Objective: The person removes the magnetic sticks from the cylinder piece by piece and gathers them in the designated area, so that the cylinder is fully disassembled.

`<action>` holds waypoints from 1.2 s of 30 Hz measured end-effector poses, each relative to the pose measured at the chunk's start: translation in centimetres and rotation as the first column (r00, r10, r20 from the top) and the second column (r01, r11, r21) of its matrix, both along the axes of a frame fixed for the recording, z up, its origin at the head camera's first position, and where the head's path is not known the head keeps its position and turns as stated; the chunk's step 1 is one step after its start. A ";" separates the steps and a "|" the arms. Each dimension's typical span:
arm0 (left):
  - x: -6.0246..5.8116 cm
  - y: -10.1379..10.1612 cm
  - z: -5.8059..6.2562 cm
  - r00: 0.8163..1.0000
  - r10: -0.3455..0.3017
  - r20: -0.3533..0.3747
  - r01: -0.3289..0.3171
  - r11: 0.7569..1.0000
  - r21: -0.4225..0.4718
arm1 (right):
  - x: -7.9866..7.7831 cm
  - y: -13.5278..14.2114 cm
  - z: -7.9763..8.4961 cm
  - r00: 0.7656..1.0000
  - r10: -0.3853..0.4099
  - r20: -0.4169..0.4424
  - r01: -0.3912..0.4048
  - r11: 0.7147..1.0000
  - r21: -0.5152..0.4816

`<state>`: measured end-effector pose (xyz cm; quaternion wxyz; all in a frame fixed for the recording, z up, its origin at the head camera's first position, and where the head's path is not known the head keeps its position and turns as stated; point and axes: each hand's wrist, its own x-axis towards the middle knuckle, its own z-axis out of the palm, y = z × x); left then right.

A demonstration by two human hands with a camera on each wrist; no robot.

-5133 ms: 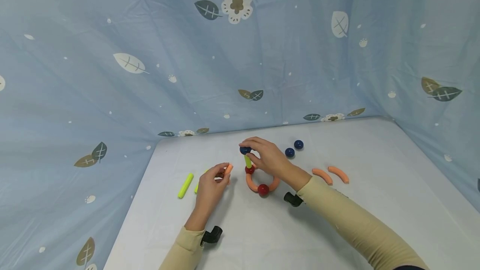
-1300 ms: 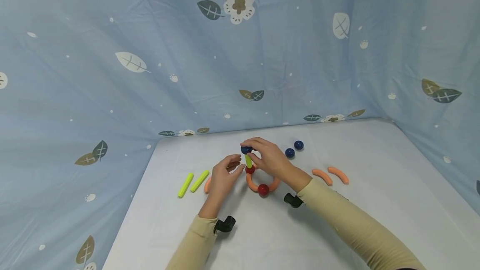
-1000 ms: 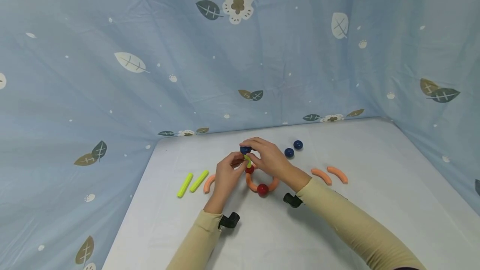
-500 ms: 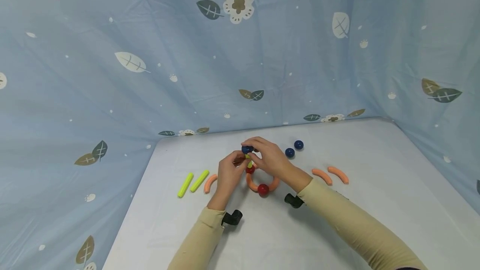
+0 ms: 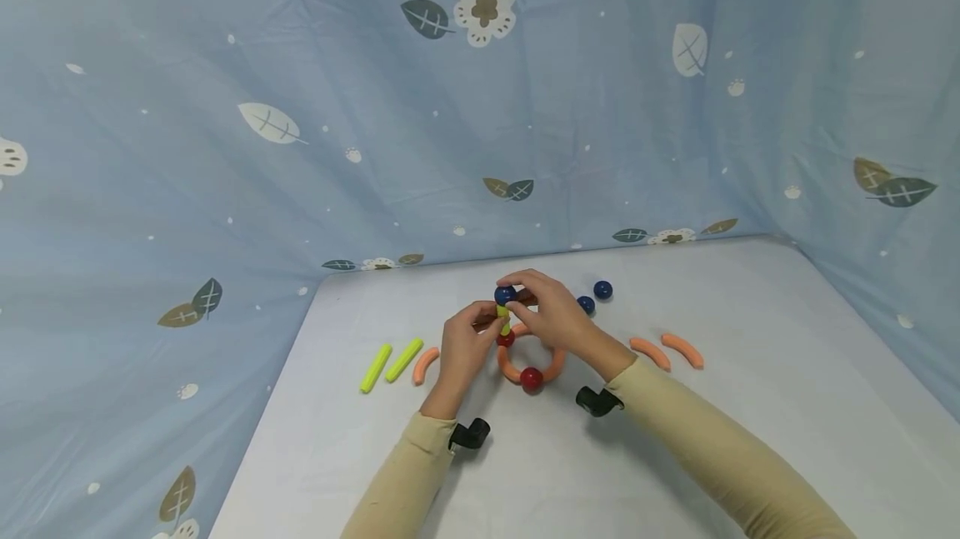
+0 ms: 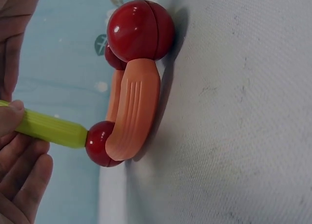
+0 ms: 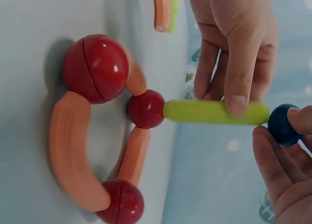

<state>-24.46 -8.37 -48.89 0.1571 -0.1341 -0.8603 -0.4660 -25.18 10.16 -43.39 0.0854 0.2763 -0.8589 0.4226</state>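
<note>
On the table lies a ring of orange curved rods (image 7: pixel 70 151) joined by red balls (image 7: pixel 145 108). From its far-left red ball a straight yellow-green rod (image 7: pixel 209 112) stands up, touching that ball. My left hand (image 5: pixel 463 347) pinches this rod between thumb and fingers; the left wrist view shows the thumb lying on the rod (image 6: pixel 51 129). At the rod's top end sits a dark blue ball (image 5: pixel 506 295). My right hand (image 5: pixel 555 314) holds that ball with thumb and fingertips, as the right wrist view also shows.
Left of the ring lie two yellow-green rods (image 5: pixel 376 368) and an orange curved rod (image 5: pixel 425 366). Two blue balls (image 5: pixel 602 290) rest behind my right hand. Two more orange curved rods (image 5: pixel 682 351) lie to the right. A blue patterned cloth (image 5: pixel 420 147) hangs behind the white table (image 5: pixel 540 472).
My left hand has put an orange curved rod down beside the yellow-green rods, moved right and taken hold of the standing rod. My right hand stays at the blue ball, shifted slightly right.
</note>
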 end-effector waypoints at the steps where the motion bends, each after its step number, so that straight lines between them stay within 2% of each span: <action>1: 0.0 0.0 0.0 1.000 0.002 -0.001 -0.002 1.000 -0.001 | -0.1 0.2 -0.1 1.000 -0.008 0.017 0.008 1.000 -0.010; 6: 0.0 0.1 -0.2 1.000 0.013 -0.013 -0.013 1.000 -0.009 | -0.9 1.7 -1.1 0.996 -0.059 0.064 0.059 0.998 -0.001; 12: 0.1 0.1 -0.1 1.000 0.002 -0.005 -0.002 1.000 0.002 | -2.1 3.8 -2.6 0.989 -0.132 0.073 0.123 0.985 0.121; 17: 0.1 0.1 -0.1 1.000 -0.006 -0.012 0.006 1.000 0.010 | -3.2 5.3 -3.3 0.980 -0.181 0.077 0.160 0.962 0.222; 26: 0.1 0.1 -0.2 1.000 -0.007 -0.009 0.007 1.000 0.003 | -5.1 6.9 -4.5 0.977 -0.193 0.087 0.153 0.928 0.340; 36: 0.1 0.0 -0.2 1.000 -0.007 -0.012 0.007 1.000 0.010 | -6.1 7.0 -5.1 0.973 -0.205 0.103 0.145 0.898 0.416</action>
